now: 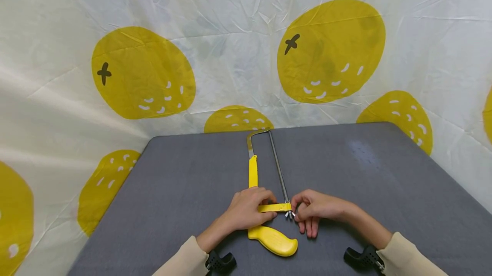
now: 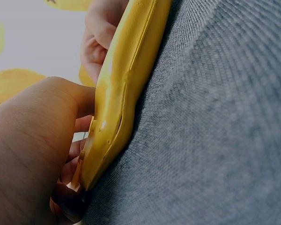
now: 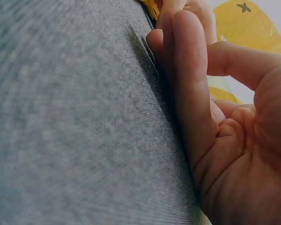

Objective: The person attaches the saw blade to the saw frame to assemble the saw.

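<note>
A hacksaw (image 1: 252,173) with a yellow frame lies on the grey table, its far end near the back edge. Its thin blade (image 1: 277,162) runs along the right side, and the yellow handle (image 1: 273,241) points toward me. My left hand (image 1: 247,208) grips the yellow frame, thumb and index finger on either side of the short cross arm (image 1: 278,207). At that arm's right end sits a silver wing nut (image 1: 290,215). My right hand (image 1: 317,207) pinches at the wing nut with thumb and index finger, the other fingers near the tabletop. Both wrist views hide the nut.
The grey cloth-covered table (image 1: 184,173) reaches back to a white curtain (image 1: 230,66) printed with yellow fruit shapes. A pale smudge (image 1: 363,153) marks the tabletop at the back right. Black wrist mounts (image 1: 221,262) sit by both sleeves.
</note>
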A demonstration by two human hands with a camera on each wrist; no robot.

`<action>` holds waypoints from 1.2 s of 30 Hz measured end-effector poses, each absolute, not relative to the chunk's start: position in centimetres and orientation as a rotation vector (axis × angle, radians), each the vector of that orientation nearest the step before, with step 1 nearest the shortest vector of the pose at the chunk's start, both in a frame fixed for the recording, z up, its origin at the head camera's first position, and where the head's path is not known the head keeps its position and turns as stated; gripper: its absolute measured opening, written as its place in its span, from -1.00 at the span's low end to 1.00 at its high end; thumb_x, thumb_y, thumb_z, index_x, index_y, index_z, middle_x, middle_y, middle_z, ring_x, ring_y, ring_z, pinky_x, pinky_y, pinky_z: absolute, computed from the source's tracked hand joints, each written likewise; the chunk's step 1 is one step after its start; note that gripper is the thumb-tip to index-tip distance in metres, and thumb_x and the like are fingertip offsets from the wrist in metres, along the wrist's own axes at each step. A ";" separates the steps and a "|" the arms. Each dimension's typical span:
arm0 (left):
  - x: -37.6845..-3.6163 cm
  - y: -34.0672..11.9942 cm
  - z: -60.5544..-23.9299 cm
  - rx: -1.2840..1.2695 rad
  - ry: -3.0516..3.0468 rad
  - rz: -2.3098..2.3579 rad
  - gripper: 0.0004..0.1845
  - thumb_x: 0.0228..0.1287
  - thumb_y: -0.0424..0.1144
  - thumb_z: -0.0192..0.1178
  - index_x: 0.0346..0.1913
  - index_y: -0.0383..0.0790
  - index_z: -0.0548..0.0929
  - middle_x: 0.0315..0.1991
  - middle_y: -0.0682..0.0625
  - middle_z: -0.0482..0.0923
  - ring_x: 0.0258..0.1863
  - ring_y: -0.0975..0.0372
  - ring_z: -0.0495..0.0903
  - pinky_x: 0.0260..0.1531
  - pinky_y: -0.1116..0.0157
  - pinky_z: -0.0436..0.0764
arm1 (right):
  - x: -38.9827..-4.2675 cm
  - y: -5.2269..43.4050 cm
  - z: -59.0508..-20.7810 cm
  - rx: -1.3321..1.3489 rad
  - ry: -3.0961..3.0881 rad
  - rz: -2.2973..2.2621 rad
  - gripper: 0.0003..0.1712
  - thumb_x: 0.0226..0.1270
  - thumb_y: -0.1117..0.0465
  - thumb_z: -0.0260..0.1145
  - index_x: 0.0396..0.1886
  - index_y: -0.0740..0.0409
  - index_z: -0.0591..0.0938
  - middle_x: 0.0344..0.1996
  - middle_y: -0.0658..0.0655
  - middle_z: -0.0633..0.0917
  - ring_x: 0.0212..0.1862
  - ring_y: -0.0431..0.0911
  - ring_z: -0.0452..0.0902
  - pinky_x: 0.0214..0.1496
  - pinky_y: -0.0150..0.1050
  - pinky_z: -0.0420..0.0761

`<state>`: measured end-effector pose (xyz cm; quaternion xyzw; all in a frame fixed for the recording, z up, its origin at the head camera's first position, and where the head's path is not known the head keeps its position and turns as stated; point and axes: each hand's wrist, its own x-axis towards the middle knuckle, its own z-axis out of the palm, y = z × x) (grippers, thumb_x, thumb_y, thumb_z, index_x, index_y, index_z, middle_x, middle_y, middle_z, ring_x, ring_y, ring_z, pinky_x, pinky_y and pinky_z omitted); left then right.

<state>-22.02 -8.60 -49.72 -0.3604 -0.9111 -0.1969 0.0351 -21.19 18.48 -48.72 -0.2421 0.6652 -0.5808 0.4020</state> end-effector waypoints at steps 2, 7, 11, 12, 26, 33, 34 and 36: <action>-22.0 -8.6 -49.7 -1.108 -2.801 -0.607 -0.81 0.27 0.14 0.39 -0.09 0.30 0.72 -0.40 0.32 0.50 -0.47 0.49 0.39 -0.60 0.41 0.35 | -21.2 18.5 -48.7 -0.615 1.682 -1.468 -0.85 0.40 0.39 0.22 -0.12 0.39 0.49 -0.46 0.19 0.75 -0.55 -0.17 0.73 -0.48 -0.23 0.72; -22.1 -8.6 -49.7 -1.110 -2.794 -0.601 -0.81 0.27 0.13 0.40 -0.10 0.30 0.72 -0.40 0.32 0.50 -0.46 0.49 0.39 -0.60 0.41 0.35 | -21.2 18.5 -48.6 -0.616 1.680 -1.469 -0.84 0.39 0.39 0.23 -0.12 0.38 0.48 -0.46 0.19 0.75 -0.55 -0.18 0.73 -0.47 -0.23 0.72; -22.0 -8.5 -49.6 -1.111 -2.786 -0.592 -0.81 0.27 0.13 0.40 -0.10 0.30 0.72 -0.39 0.32 0.51 -0.46 0.49 0.40 -0.59 0.42 0.35 | -21.2 18.5 -48.6 -0.616 1.680 -1.469 -0.84 0.39 0.39 0.23 -0.12 0.39 0.48 -0.46 0.19 0.75 -0.55 -0.17 0.73 -0.47 -0.23 0.72; -22.1 -8.5 -49.6 -1.111 -2.786 -0.589 -0.81 0.27 0.13 0.40 -0.10 0.30 0.72 -0.39 0.32 0.51 -0.46 0.49 0.40 -0.59 0.43 0.35 | -21.2 18.5 -48.5 -0.616 1.680 -1.469 -0.84 0.39 0.39 0.23 -0.12 0.39 0.48 -0.46 0.19 0.75 -0.55 -0.17 0.73 -0.47 -0.23 0.72; -22.2 -8.6 -49.5 -1.116 -2.796 -0.596 -0.81 0.28 0.14 0.39 -0.10 0.30 0.72 -0.40 0.32 0.50 -0.46 0.49 0.40 -0.58 0.42 0.35 | -21.2 18.4 -48.4 -0.613 1.683 -1.464 -0.83 0.39 0.38 0.23 -0.11 0.39 0.48 -0.46 0.18 0.75 -0.55 -0.18 0.73 -0.47 -0.24 0.72; -22.1 -8.7 -49.5 -1.107 -2.807 -0.601 -0.82 0.28 0.13 0.39 -0.10 0.31 0.72 -0.40 0.32 0.49 -0.46 0.48 0.39 -0.57 0.42 0.35 | -21.2 18.3 -48.4 -0.606 1.686 -1.459 -0.84 0.39 0.39 0.23 -0.12 0.38 0.49 -0.47 0.17 0.75 -0.56 -0.20 0.73 -0.49 -0.25 0.71; -22.0 -8.7 -49.5 -1.108 -2.808 -0.601 -0.82 0.28 0.13 0.39 -0.09 0.31 0.72 -0.40 0.32 0.49 -0.46 0.48 0.39 -0.57 0.42 0.35 | -21.2 18.3 -48.4 -0.604 1.687 -1.457 -0.84 0.39 0.39 0.23 -0.12 0.38 0.49 -0.47 0.16 0.75 -0.56 -0.20 0.73 -0.49 -0.25 0.71; -22.0 -8.7 -49.5 -1.106 -2.809 -0.601 -0.81 0.28 0.13 0.39 -0.09 0.31 0.72 -0.40 0.32 0.48 -0.46 0.49 0.39 -0.57 0.42 0.35 | -21.1 18.2 -48.3 -0.601 1.692 -1.453 -0.84 0.39 0.38 0.23 -0.13 0.38 0.48 -0.47 0.16 0.75 -0.56 -0.20 0.72 -0.49 -0.25 0.71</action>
